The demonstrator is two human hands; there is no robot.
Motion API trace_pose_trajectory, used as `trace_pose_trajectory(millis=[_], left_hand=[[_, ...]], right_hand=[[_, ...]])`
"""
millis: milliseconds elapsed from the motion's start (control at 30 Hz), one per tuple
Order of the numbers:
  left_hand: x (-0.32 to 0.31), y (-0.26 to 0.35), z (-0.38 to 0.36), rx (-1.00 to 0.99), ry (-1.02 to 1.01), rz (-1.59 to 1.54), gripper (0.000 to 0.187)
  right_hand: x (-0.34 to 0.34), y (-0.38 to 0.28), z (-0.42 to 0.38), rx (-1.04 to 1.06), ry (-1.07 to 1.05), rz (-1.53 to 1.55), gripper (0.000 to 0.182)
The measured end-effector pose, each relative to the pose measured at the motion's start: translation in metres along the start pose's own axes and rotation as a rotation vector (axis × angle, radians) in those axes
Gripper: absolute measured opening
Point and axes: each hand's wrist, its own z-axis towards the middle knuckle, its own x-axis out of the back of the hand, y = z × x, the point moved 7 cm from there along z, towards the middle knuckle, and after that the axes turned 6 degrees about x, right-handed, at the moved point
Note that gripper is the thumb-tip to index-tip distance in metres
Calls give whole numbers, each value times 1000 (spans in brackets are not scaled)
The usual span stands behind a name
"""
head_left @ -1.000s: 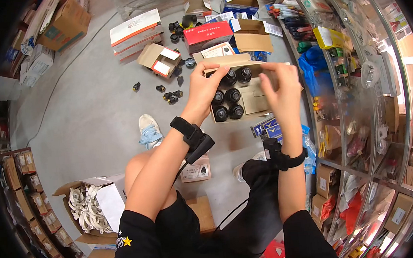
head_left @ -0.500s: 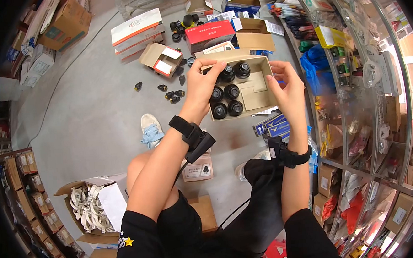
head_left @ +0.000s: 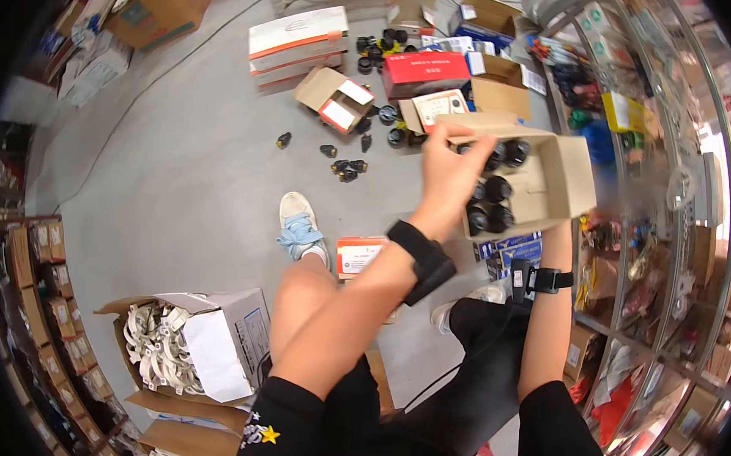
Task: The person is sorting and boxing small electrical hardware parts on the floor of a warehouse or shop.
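You held an open box (head_left: pixel 549 183) of black bottles (head_left: pixel 489 204) level above the floor (head_left: pixel 193 181) so nothing spilled, left hand (head_left: pixel 456 171) pinching its near flap, right hand hidden beneath, grip unclear, beside glass shelves (head_left: pixel 675 164).

Red box (head_left: pixel 425 70), white-lidded carton (head_left: pixel 195 341)

Single view, head-mounted: we look steeply down and forward over our own arms and knees at the floor (head_left: pixel 176 182), fisheye-wide with dark rounded corners. Near range; glass shelves (head_left: pixel 678 206) curve along our right edge.
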Motion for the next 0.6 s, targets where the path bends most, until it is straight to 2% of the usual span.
trace_pose_trajectory(millis=[33, 100, 233, 300, 333, 367, 400, 467, 500, 600], left_hand=[[0, 5, 0, -55, 50, 9, 28], [0, 4, -2, 5, 80, 19, 29], [8, 28, -19, -206, 231, 186, 34], [11, 24, -15, -56, 156, 74, 34], [14, 28, -15, -52, 177, 70, 34], [16, 31, -13, -48, 200, 63, 34], [18, 34, -10, -43, 204, 50, 34], [17, 39, -2, -10, 169, 2, 33], [20, 45, 0, -58, 194, 1, 33], [25, 50, 8, -61, 188, -8, 33]], right_hand=[[-4, 20, -1, -55, -37, -75, 31], [-15, 71, 5, -161, -102, -341, 30], [-38, 211, 31, -308, -273, -830, 31], [-39, 299, 50, -340, -376, -978, 32], [-54, 325, 54, -209, -453, -1090, 34], [-74, 342, 54, -68, -532, -1198, 37], [-88, 359, 50, -74, -556, -1197, 37], [-117, 374, 45, 121, -566, -1322, 45], [-123, 384, 43, 113, -575, -1319, 45], [-123, 412, 44, -100, -582, -1408, 49]])
